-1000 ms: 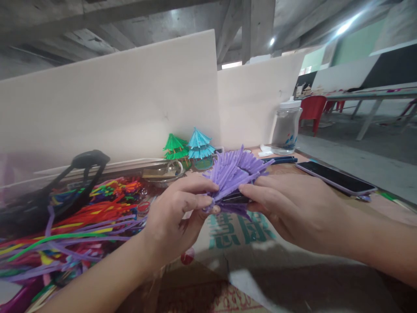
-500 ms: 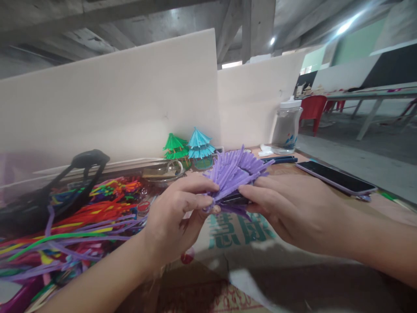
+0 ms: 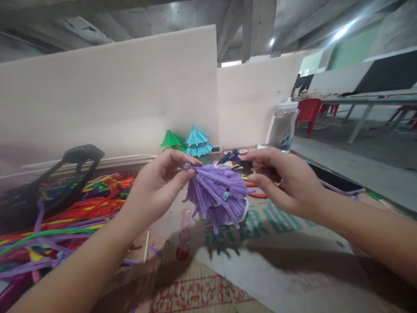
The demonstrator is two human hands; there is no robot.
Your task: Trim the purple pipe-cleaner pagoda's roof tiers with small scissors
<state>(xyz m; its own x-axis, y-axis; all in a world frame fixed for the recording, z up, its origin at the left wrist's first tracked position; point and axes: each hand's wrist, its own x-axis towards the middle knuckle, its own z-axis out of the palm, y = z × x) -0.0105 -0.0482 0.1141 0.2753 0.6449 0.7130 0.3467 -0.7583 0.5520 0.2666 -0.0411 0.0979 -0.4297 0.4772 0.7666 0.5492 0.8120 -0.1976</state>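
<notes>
A purple pipe-cleaner umbrella-like roof (image 3: 215, 195), with layered fringed tiers, hangs tilted above the cardboard, its tip to the left. My left hand (image 3: 163, 180) pinches it at that tip between thumb and fingers. A small pale blue bit (image 3: 226, 194) shows on its side. My right hand (image 3: 283, 174) is at the right of the roof, thumb and forefinger apart. Something dark shows between those fingertips; I cannot make out what it is. Behind lie a dark blue tool (image 3: 230, 156) and a red curved handle (image 3: 259, 194), both partly covered.
Green (image 3: 172, 140) and light blue (image 3: 197, 141) fringed models stand at the back. Loose coloured pipe cleaners (image 3: 97, 204) and a black strap-like object (image 3: 83, 158) fill the left. A clear bottle (image 3: 282, 126) and a phone (image 3: 335, 179) are at the right. White boards (image 3: 130, 95) rise behind.
The purple roof has turned and tipped downward, its tip now in my left fingers. My right hand has come off it to the right, and its fingers have parted.
</notes>
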